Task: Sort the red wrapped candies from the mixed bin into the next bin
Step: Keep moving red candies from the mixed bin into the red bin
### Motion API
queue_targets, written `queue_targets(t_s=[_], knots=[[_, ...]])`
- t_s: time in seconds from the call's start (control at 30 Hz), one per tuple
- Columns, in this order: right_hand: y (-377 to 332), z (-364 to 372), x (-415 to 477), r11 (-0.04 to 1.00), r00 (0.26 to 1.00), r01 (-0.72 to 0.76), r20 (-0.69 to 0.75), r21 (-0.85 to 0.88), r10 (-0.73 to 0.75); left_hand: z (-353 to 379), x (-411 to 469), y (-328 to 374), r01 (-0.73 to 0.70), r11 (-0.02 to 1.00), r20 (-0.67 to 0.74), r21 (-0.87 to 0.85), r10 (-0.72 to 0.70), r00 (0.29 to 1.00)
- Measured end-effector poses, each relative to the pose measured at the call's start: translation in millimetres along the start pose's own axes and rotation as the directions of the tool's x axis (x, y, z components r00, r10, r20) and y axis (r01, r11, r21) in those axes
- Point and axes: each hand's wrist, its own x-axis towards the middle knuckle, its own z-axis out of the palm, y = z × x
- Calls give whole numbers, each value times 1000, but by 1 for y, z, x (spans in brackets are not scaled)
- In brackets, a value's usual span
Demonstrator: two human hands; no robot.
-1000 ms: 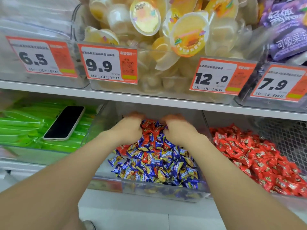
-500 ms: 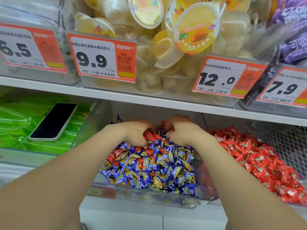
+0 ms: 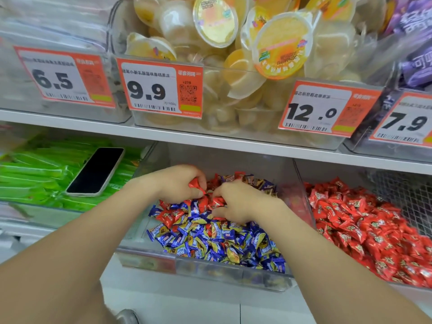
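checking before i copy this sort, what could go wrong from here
1. The left hand has red candies bunched in its grip; some could drop on the way to the red bin.
2. The right hand digs where blue candies mix with red, so a blue one might come along.

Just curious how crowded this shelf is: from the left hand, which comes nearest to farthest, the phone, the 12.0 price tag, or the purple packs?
1. Phone, just left of the left hand.
2. 12.0 price tag, up and right.
3. Purple packs, top right corner.

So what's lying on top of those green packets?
A dark-screened phone lies face up on the green packets. Whatever sits beneath it stays hidden.
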Motion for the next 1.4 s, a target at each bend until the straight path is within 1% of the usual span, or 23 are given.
queue_targets(t_s=[0.13,0.2,0.27,0.33,0.4,0.47,0.53,0.6,0.63,0.67,0.77,0.83,0.87,0.97,1.03,1.1,1.17,1.2,1.27,1.3,1.4], knots=[[0,-9,3,994,999,-20,-38,109,25,3,-7,-3,54,995,27,-81,-52,998],[2,-15,-1,988,997,-28,-67,150,38,3,-9,-1,84,982,21,-172,-82,996],[4,-21,-7,971,993,-58,-86,233,80,2,-11,0,140,948,27,-286,-138,990],[7,-25,-13,929,985,-97,-98,357,141,2,-12,2,199,915,40,-350,-197,980],[7,-28,-16,870,964,-149,-127,469,234,4,-11,4,253,895,56,-369,-250,967],[5,-31,-19,828,934,-185,-168,530,317,5,-9,7,300,878,77,-373,-293,953],[3,-33,-23,841,920,-213,-188,498,344,4,-7,14,320,870,82,-374,-312,946],[-2,-34,-27,887,920,-257,-184,383,345,2,-7,21,306,874,75,-377,-301,951],[-4,-33,-26,906,924,-259,-189,335,334,1,-7,22,289,893,62,-344,-285,956],[-4,-31,-24,917,930,-239,-196,320,311,1,-8,22,268,918,40,-294,-268,963],[1,-24,-17,906,957,-144,-176,399,230,2,-9,15,178,966,-37,-187,-188,981],[4,-20,-13,919,974,-118,-136,376,181,3,-10,9,108,984,-82,-143,-121,989],[4,-19,-11,933,980,-101,-125,346,153,3,-11,7,70,990,-80,-121,-80,994],[3,-15,-7,964,993,-42,-99,262,70,6,-11,4,19,997,5,-78,-18,1000],[2,-11,-3,992,999,-21,-31,128,25,12,-10,2,0,1000,57,-29,2,998],[-2,-4,0,998,998,-59,37,10,59,21,-8,0,-22,999,114,40,17,993],[-6,1,3,992,994,-100,44,-72,104,29,-5,1,-19,994,155,105,2,988],[-8,2,4,990,993,-108,44,-92,112,33,-3,1,-28,991,148,128,9,989],[-10,1,4,992,994,-93,51,-88,98,37,0,4,-52,984,111,172,33,993],[-10,-1,3,995,994,-87,59,-57,90,37,1,5,-58,980,99,190,39,994],[-7,-13,-6,984,995,-99,23,145,97,36,2,7,-67,975,73,214,52,996]])
